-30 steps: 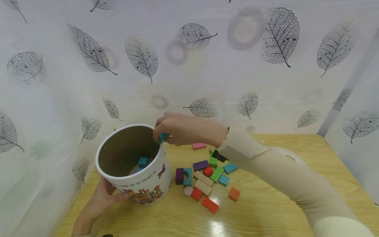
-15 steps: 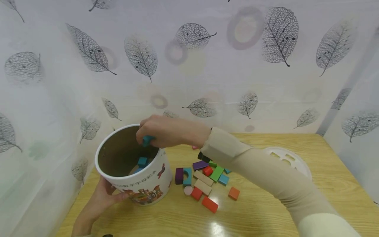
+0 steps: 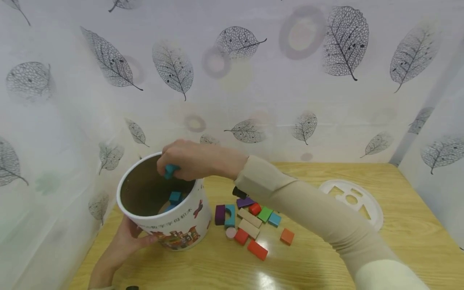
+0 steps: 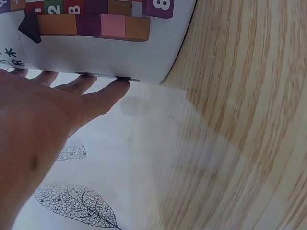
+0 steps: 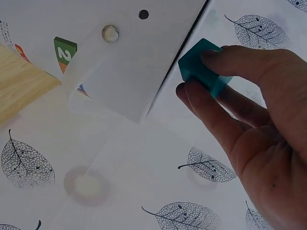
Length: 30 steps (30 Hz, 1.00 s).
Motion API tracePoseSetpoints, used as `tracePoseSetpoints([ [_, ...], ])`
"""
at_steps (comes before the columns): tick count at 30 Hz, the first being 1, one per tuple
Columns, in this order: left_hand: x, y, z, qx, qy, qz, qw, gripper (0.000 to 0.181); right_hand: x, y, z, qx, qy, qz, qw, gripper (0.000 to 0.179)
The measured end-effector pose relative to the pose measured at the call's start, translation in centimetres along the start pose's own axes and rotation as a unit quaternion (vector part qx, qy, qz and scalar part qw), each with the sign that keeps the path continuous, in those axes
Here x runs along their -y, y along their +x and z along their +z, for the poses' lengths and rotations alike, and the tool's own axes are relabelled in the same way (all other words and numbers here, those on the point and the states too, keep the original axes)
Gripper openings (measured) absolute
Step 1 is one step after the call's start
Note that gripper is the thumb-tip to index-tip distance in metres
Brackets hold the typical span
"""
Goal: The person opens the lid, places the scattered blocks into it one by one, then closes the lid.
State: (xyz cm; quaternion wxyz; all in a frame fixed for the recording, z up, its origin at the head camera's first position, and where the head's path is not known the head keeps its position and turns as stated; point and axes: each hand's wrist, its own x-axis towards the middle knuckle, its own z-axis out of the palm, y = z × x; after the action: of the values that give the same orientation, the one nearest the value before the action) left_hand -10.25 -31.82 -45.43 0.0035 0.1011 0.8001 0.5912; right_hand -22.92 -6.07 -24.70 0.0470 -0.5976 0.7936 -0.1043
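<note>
My right hand [image 3: 190, 161] pinches a teal toy block [image 5: 200, 67] between thumb and fingers, over the mouth of a white bucket [image 3: 170, 223]. In the right wrist view, the block overlaps the area beside the bucket's rim. My left hand [image 3: 121, 245] rests against the bucket's lower left side, thumb toward the front. In the left wrist view, its fingers [image 4: 103, 98] stretch out fairly straight and touch the wall. Inside the bucket a blue block [image 3: 175, 197] shows near the right wall; the rest of the contents is mostly hidden.
Several loose blocks lie on the wooden table [image 3: 308, 266] right of the bucket, among them a purple block [image 3: 220, 215], a blue arch [image 3: 230, 216] and an orange block [image 3: 287, 236]. A white lid with cut-out shapes [image 3: 375, 213] lies at the right. A leaf-patterned curtain [image 3: 261, 92] stands behind.
My right hand has moved left with the teal block, from the bucket's right rim to over its mouth. More of the white lid is uncovered. The left hand stays in place.
</note>
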Motion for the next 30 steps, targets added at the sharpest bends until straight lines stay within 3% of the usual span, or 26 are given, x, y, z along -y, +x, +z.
tracePoseSetpoints([
  [15, 0.1, -0.1, 0.1, -0.005, 0.005, -0.006, 1.0000, 0.104, -0.6, 0.2, 0.8, 0.008, 0.020, 0.026, 0.9994, 0.022],
  [21, 0.1, -0.1, 0.1, -0.002, 0.005, -0.023, 0.9997, 0.103, -0.6, 0.4, 1.0, 0.004, 0.021, 0.019, 0.9996, 0.021],
  [30, 0.2, -0.1, 0.1, 0.001, 0.004, -0.010, 0.9999, 0.103, -0.8, 0.4, 1.1, -0.001, 0.034, 0.008, 0.9994, 0.030],
])
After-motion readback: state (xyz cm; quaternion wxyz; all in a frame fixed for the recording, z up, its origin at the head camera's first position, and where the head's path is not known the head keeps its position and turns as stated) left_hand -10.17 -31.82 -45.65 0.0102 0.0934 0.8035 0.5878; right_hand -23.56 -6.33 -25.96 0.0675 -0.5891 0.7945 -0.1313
